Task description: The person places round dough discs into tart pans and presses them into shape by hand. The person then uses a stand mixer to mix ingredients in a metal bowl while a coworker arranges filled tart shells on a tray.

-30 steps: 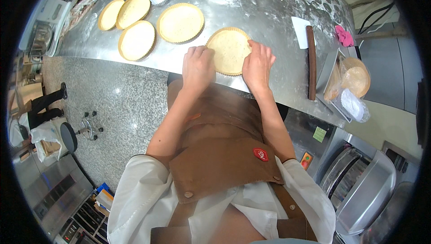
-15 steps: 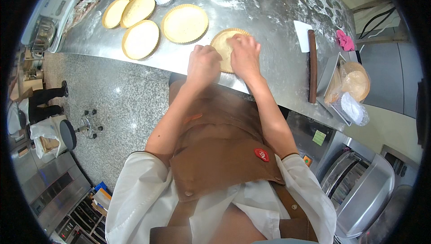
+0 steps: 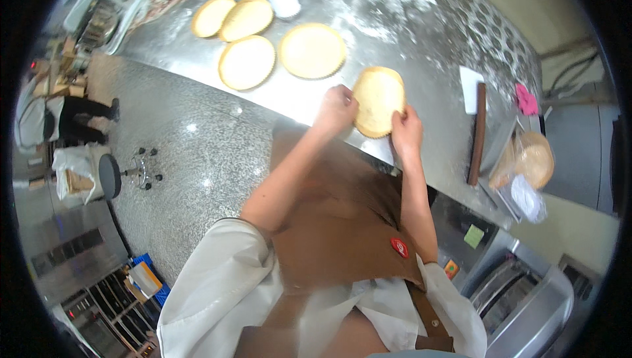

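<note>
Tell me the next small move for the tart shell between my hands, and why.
Probably lower the tart shell level onto the table: it looks tilted between your left hand and right hand, while four other shells rest there.

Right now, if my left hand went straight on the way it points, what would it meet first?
Most likely the nearest pastry shell: your left hand sits at its left edge, though depth makes actual contact hard to tell.
</note>
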Tool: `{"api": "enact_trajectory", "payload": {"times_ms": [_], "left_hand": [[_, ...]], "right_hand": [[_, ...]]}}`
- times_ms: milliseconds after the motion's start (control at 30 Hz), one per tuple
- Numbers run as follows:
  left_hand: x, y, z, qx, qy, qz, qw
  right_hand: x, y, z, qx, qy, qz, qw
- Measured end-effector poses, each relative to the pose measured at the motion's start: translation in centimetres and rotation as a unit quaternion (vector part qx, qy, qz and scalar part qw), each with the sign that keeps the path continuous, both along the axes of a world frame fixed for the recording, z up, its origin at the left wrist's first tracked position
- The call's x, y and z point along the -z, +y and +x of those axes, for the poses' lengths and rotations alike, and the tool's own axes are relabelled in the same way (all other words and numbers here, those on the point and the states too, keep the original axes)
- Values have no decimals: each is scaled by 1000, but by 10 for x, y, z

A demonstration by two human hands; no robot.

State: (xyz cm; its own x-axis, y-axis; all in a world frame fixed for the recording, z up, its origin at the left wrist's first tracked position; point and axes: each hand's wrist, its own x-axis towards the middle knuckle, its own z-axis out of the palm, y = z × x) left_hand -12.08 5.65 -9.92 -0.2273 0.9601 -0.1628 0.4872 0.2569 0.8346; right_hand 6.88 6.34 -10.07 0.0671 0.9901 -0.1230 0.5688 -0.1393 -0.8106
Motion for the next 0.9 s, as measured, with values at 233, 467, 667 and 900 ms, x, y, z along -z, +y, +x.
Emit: {"api": "enact_trajectory", "payload": {"times_ms": [233,467,667,900], "left_hand": [[-22,-27,-18,-53,-571,-39,818],[-23,-58,-60,-148,-785,4,601],[-28,-75,-178,-257,-692,166,654],[-27,-46,-345,-256,-631,289,673]], "right_hand": [[-35,-19,-20,-28,417,-105,902],[-25,-32,-64,-184,373,-67,907],[-20,-31,-57,-182,346,-106,914],[-3,-34,-39,-148,325,-107,928]]}}
